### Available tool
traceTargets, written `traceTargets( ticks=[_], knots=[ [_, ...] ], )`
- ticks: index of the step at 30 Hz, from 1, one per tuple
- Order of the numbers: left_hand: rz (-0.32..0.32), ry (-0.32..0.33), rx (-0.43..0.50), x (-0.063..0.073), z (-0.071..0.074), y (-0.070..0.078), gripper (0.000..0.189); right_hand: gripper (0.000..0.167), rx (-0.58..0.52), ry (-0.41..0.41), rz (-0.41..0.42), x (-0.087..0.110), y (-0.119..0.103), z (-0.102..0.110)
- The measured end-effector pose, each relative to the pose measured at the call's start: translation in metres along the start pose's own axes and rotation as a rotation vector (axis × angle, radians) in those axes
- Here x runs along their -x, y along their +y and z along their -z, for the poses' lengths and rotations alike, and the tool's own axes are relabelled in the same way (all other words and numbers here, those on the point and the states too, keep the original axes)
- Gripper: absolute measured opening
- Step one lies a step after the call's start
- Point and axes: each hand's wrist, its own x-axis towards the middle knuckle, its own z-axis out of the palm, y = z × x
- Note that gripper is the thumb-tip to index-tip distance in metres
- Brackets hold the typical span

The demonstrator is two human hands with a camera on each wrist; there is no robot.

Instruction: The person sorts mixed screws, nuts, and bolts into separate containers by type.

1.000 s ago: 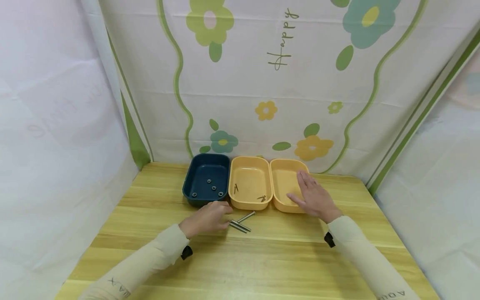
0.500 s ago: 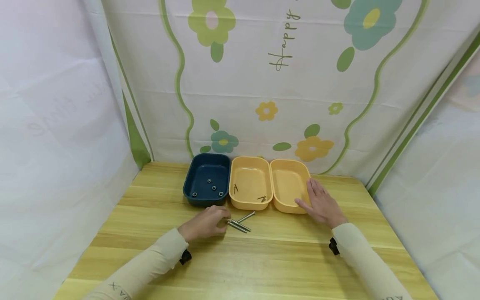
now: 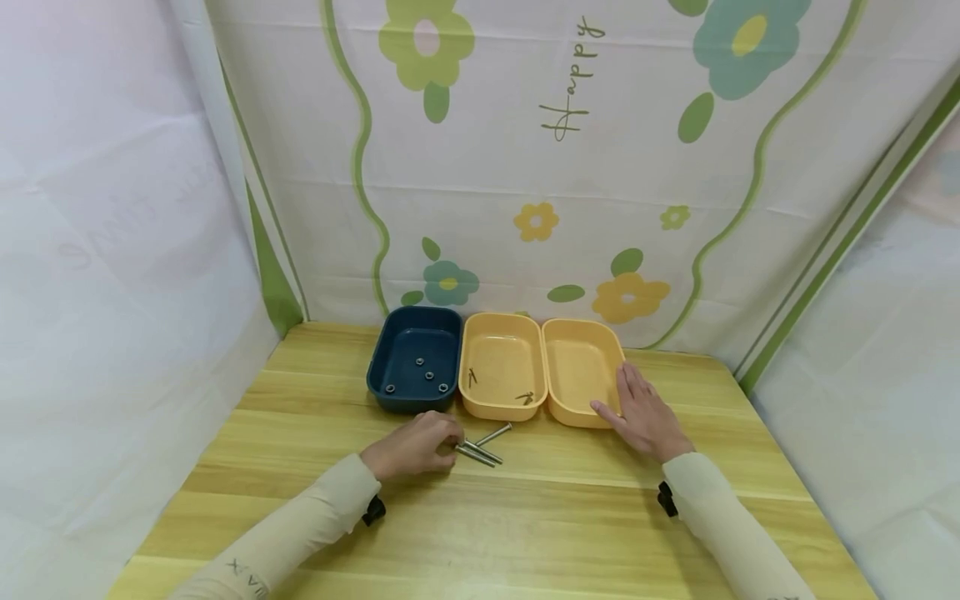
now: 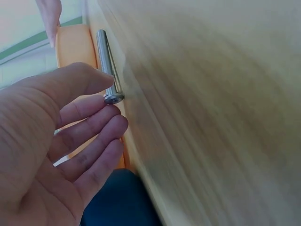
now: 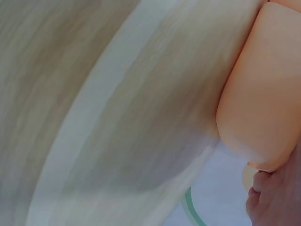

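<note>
My left hand (image 3: 416, 446) is low over the table in front of the trays. In the left wrist view, its thumb and index finger pinch a metal bolt (image 4: 106, 61) near the head. Other long bolts (image 3: 493, 434) lie right by these fingertips on the wood; one slants away from the rest. My right hand (image 3: 647, 417) rests against the right wall of the right yellow tray (image 3: 581, 417), fingers extended and thumb near its front rim. Only part of that hand shows in the right wrist view, beside the tray.
A dark blue tray (image 3: 411, 404) with several nuts (image 3: 429, 376) stands left of the middle yellow tray (image 3: 501, 412), which holds a few small screws (image 3: 527, 397). The trays stand side by side before a flowered cloth backdrop (image 3: 465, 167). Cloth also hangs at both sides.
The right hand has drawn back from over the right yellow tray to its right side. The left hand's fingers have closed in on a bolt.
</note>
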Motion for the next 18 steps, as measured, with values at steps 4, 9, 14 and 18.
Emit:
traceTargets(
  ticks=[4,9,14,18],
  knots=[
    [-0.021,-0.025,0.0,-0.004,-0.001,-0.001,0.007,0.1,-0.001,-0.006,-0.003,0.0,-0.001,0.0],
    [-0.034,-0.055,-0.008,-0.01,-0.004,0.0,0.007,0.099,-0.01,-0.005,0.001,0.0,-0.002,0.001],
    [-0.05,-0.079,0.004,-0.012,-0.008,0.004,0.006,0.099,-0.005,0.0,0.001,0.0,-0.001,0.001],
    [-0.061,-0.092,0.013,-0.012,-0.012,0.007,0.008,0.098,-0.009,0.002,0.001,-0.001,0.0,0.0]
  ],
)
